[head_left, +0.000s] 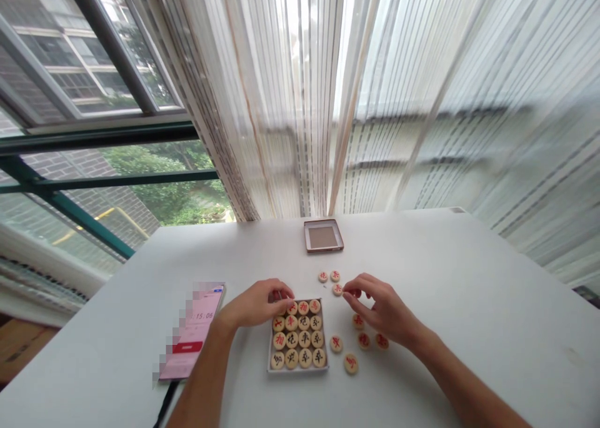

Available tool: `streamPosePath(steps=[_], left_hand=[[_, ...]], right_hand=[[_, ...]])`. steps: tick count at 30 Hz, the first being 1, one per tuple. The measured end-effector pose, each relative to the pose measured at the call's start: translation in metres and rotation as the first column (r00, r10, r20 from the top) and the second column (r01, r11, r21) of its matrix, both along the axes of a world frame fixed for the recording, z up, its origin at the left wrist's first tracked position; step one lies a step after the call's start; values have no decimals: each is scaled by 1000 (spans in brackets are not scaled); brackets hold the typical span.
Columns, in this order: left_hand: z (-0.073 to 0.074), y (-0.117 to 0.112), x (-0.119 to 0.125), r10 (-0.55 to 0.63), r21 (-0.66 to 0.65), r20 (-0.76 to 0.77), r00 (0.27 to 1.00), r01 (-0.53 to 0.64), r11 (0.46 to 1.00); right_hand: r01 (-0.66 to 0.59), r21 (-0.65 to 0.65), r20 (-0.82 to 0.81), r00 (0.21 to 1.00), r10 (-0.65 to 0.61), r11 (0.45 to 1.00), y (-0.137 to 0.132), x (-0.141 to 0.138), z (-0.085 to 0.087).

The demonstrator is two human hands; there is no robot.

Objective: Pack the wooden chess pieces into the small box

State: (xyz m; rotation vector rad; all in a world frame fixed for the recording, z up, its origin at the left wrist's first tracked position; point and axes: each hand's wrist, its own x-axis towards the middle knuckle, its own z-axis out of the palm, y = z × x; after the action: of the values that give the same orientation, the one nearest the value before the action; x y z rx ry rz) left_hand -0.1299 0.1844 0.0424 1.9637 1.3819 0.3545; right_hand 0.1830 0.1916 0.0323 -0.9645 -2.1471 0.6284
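Observation:
A square box (pixel 299 371) holds rows of round xiangqi pieces with red and black characters, stacked at least one layer deep. My left hand (pixel 262 303) is at the box's far left corner, thumb and fingers drawn together over it. Whatever lies between those fingertips is hidden. Beyond the box to the right, my right hand (pixel 382 306) pinches the edge of a red-marked xiangqi piece (pixel 337 289) on the table. Two more red pieces, one of them this piece (pixel 323 277), lie just behind it. Several others, such as a red piece (pixel 350 363), are scattered beneath and beside my right hand.
An open, shallow box lid (pixel 324 235) lies near the table's far edge. To the left is a phone (pixel 197 334) with a pink screen and a black cable (pixel 166 403). Striped curtains (pixel 290 103) and a window stand behind the white table (pixel 469 290).

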Motion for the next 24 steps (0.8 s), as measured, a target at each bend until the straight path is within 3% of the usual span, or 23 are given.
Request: streamPosePath(steps=[7,24], left_hand=[[-8,6,-3,-10,34,-12,1000,11,999],[-6,4,1,15,19,21,1000,-15,1000]], right_hand=[[-11,-20,12,1000,11,1000,0,0,-3],[44,-9,68,997,-43,999,11,12,-2]])
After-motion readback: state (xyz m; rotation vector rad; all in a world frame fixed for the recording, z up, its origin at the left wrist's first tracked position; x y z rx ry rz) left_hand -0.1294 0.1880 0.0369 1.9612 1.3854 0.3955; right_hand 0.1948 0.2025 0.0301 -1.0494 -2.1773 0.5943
